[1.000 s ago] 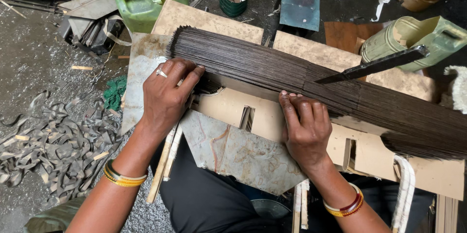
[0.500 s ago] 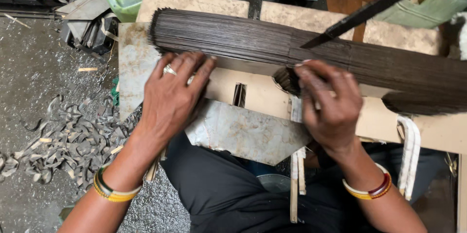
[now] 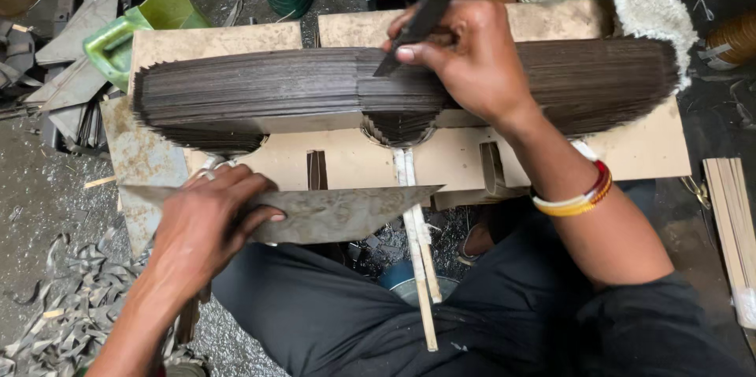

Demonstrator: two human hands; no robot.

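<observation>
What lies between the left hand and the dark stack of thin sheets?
In the head view, only the pale board lies between the left hand and the dark stack.

Wooden jig (image 3: 630,158) carries dark sheet stack (image 3: 260,89) (edge-on); floor (image 3: 39,204) scrap-strewn.

Even, soft daylight, moderately bright, no hard glare. Faint sheen on the grey metal sheet (image 3: 331,215) near the left hand (image 3: 205,227). Shadows shallow, darkest under the dark strip stack (image 3: 260,93) and btwn the legs. Centre sharp; right hand (image 3: 465,62) slightly soft, wide-angle stretch at the edges, corners dimmer.
</observation>
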